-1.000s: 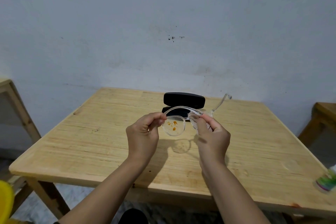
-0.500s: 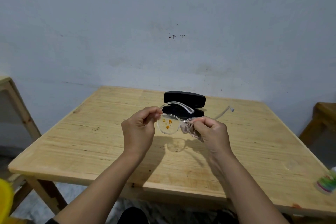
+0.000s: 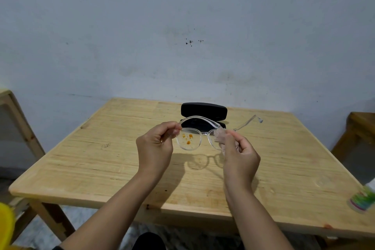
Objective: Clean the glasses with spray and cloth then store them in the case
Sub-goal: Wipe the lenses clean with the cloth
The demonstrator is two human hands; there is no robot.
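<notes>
- Glasses (image 3: 199, 136): clear-framed pair held in the air above the wooden table (image 3: 101, 160), between both hands, lenses facing the camera.
- Left hand (image 3: 155, 148): fingers curled, thumb and forefinger pinched on the frame's left corner at the hinge. The glasses extend rightward from this grip.
- Left lens (image 3: 187, 141): carries several orange specks near its centre. It sits just beside the left hand's fingertips.
- Right hand (image 3: 240, 155): fingers partly curled, thumb and forefinger closed on a thin, pale cloth (image 3: 220, 137) pressed against the right lens. The cloth covers most of that lens.
- Temples: one arm is folded across behind the top of the frame; the other projects away to the right, past the right hand.
- Case (image 3: 204, 110): black, open, resting on the table directly behind the glasses, apart from both hands.
- Bottle (image 3: 363, 199): green-labelled, at the table's right edge, well apart from the right hand; partly cut off by the picture's border.
</notes>
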